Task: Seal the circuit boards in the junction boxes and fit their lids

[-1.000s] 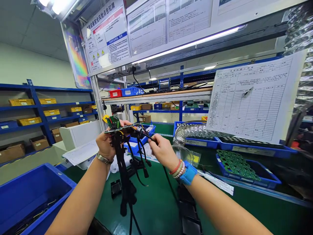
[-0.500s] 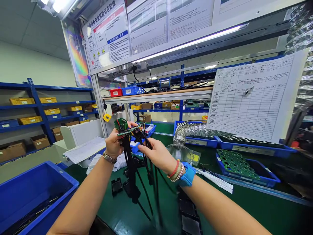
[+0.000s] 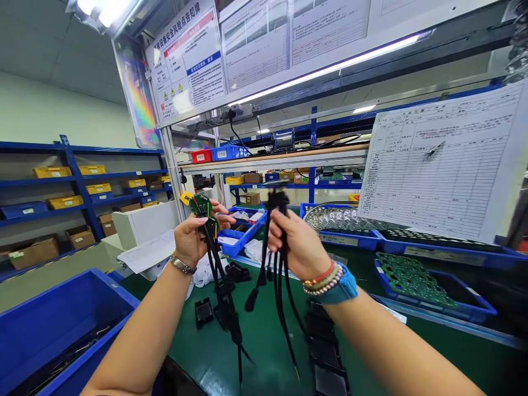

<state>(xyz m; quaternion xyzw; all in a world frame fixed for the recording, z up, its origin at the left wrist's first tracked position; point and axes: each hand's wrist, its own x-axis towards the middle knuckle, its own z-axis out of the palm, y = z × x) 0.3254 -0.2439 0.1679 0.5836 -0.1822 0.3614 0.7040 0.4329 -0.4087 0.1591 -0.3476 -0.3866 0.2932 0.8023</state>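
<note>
Head view: gripped black cables (image 3: 280,286) hang below the right hand (image 3: 299,245).

From the gap between the left hand (image 3: 192,242) and the right hand (image 3: 303,245), a wired board (image 3: 201,204) sits in the former at 9 o'clock, a lead bundle (image 3: 278,200) in the latter at 3. On the bench (image 3: 264,344), one case (image 3: 203,312) lies at 7, a row of cases (image 3: 325,352) at 5, a board tray (image 3: 472,312) farther out at 3. A bin (image 3: 37,319) with cables (image 3: 78,344) inside stands at 8, shelving (image 3: 71,170) farther back at 10
</note>
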